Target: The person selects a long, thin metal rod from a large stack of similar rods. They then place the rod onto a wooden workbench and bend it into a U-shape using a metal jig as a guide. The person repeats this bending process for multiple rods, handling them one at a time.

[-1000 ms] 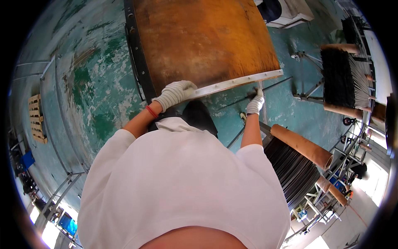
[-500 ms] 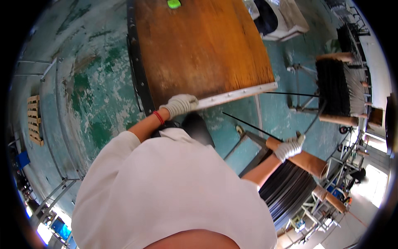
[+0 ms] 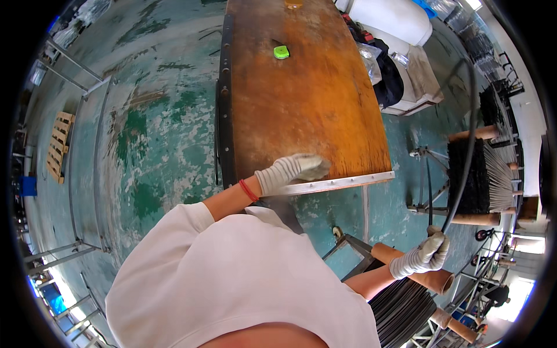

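Note:
My left hand [image 3: 297, 168], in a ribbed off-white glove, is over the near edge of the wooden tabletop [image 3: 301, 110], by its pale metal edge strip [image 3: 336, 183]. Its fingers point right, and I see nothing held in them. Out to the right, my right hand [image 3: 423, 256], gloved the same way, is closed around a long black cord [image 3: 464, 174]. The cord arcs high above that hand, and a thinner dark length [image 3: 430, 188] also rises from the fist. Just below sit a brown cardboard tube [image 3: 406, 268] and a coil of black cord [image 3: 403, 310].
A green tape measure [image 3: 281, 53] lies on the tabletop, whose left side carries a dark metal rail [image 3: 226, 104]. To the right are a cart with a white roll [image 3: 389, 20] and a rack of black strands [image 3: 467, 174]. A wooden pallet [image 3: 59, 145] stands far left.
My left hand has shifted right along the table edge. My right hand has moved outward, and the cord that stretched leftward from it now arcs upward. The view has tilted, showing more tabletop.

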Available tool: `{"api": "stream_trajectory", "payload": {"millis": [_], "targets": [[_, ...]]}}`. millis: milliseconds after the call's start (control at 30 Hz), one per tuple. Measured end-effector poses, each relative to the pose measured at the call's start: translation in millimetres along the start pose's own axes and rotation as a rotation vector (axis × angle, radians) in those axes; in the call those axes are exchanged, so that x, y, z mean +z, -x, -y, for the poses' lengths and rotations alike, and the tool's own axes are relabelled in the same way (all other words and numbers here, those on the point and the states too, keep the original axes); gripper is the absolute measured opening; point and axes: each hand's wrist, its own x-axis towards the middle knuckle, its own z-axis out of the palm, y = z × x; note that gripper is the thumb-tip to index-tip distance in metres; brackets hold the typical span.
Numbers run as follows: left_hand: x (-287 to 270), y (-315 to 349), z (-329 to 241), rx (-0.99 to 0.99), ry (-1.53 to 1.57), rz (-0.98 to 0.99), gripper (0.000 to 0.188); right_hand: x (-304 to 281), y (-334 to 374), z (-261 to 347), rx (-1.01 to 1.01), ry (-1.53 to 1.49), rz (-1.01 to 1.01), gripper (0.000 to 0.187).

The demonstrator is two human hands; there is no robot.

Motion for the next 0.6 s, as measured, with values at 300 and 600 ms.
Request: {"api": "stream_trajectory", "payload": {"millis": [300,600], "targets": [[-16,49,-119,0.424,0.805,-0.232,0.085,59,24,45,-0.533,-0.038,0.747,0.005],[-61,107,-143,0.522,0.795,-0.23,0.075,71,28,51,-0.611,-0.098,0.991,0.01]]}}
